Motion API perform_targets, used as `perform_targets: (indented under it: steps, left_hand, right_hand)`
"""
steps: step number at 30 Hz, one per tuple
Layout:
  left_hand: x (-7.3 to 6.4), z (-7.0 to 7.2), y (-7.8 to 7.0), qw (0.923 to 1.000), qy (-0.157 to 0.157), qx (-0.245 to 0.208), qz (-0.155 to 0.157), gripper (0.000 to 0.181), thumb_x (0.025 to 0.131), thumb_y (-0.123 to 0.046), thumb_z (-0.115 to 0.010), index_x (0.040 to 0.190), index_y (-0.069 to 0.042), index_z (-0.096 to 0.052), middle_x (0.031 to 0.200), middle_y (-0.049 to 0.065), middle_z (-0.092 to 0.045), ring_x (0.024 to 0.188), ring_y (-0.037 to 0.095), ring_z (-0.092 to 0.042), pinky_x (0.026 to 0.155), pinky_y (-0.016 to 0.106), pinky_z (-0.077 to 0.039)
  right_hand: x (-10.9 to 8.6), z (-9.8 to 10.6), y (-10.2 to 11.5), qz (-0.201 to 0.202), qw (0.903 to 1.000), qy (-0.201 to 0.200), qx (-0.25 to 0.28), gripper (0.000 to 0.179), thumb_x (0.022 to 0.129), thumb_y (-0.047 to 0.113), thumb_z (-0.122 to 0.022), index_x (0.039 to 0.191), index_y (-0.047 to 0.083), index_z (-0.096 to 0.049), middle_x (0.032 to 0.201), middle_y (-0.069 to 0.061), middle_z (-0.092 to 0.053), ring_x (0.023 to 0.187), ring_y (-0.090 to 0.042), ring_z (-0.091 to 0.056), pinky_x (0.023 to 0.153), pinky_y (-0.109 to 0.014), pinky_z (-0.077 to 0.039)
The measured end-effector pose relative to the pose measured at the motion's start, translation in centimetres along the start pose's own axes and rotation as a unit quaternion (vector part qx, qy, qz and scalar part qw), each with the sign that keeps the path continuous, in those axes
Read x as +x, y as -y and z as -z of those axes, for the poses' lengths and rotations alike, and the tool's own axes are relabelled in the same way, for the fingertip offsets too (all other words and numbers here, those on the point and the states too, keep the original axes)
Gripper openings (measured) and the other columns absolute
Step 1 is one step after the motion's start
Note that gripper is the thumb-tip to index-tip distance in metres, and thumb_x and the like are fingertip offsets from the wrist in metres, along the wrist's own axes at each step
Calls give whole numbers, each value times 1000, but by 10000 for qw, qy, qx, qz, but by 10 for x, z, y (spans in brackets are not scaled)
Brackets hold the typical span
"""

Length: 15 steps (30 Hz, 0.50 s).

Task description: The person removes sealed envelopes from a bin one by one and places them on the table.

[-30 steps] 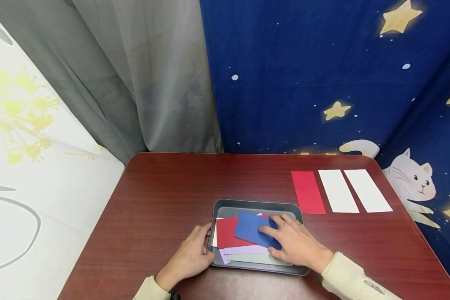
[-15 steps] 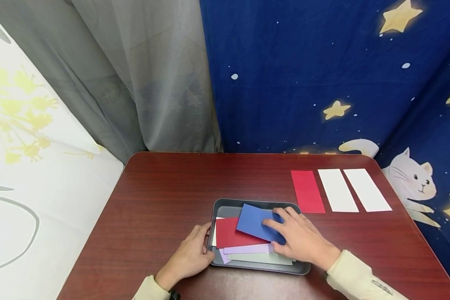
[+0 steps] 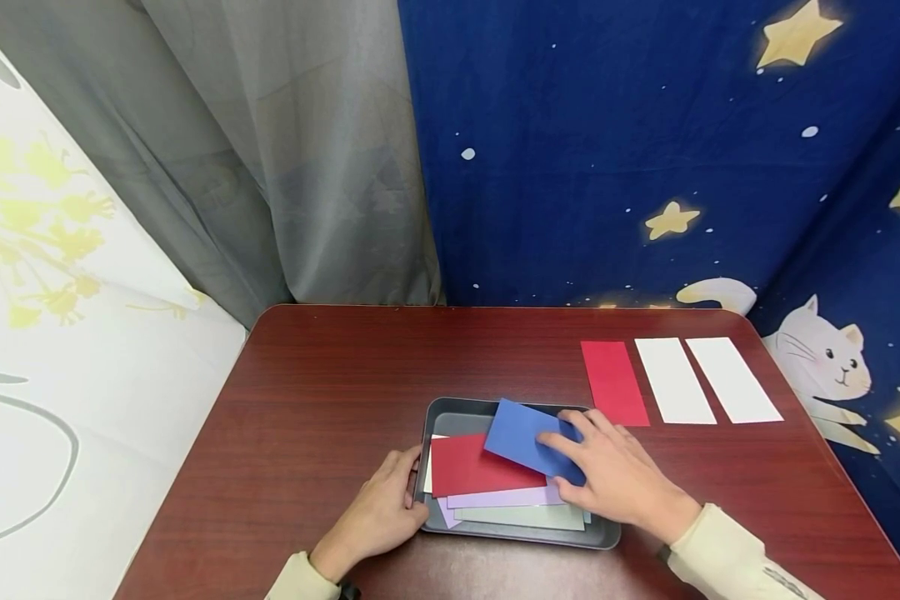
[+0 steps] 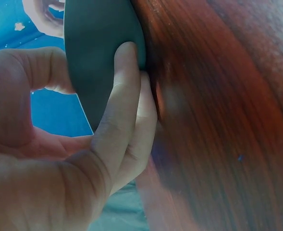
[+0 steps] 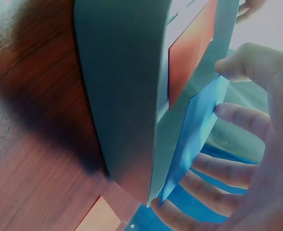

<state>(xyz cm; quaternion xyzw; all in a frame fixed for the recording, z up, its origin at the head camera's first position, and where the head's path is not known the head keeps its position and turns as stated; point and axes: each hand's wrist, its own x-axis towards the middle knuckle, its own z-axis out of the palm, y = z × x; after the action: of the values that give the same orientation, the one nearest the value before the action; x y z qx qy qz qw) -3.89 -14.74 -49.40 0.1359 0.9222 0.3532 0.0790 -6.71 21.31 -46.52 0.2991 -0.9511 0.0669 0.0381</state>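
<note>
We observe the right hand [image 3: 621, 473] pinching the blue card [image 3: 522, 434] over the grey tray [image 3: 521, 542], the left hand [image 3: 384, 504] clamped on the tray's left end. The worktop [image 3: 345, 383] beneath is red-brown (wood-grained); behind hang a grey curtain [image 3: 322, 167] and a starry blue curtain [image 3: 570, 117].

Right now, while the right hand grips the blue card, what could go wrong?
In the head view, the blue card overlaps the red card in the tray and might drag it. The right hand is close to the other red card on the table and could nudge it. If the left hand tips the tray, the overlapping cards may slide.
</note>
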Motion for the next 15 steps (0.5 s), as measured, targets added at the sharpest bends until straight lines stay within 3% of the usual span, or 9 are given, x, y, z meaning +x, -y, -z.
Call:
perform_targets:
  steps: [8,15]
  left_hand:
    - [0,0,0,10000,18,-59,7,80,76,-5,-76,153,4,-55,124,9,-61,76,3,-57,74,31,-51]
    - [0,1,0,9999,46,-91,31,80,76,-5,-76,153,3,-55,124,8,-60,77,4,-58,73,31,-51]
  right_hand:
    - [-8,2,-4,-82,9998,-166,-34,57,86,43,-83,140,26,-75,141,-14,-63,118,-31,-59,77,-50,-59]
    - [-16,2,-9,-181,9993,-305,-75,59,85,43,-84,140,24,-75,141,-15,-64,119,-32,-60,82,-52,-60]
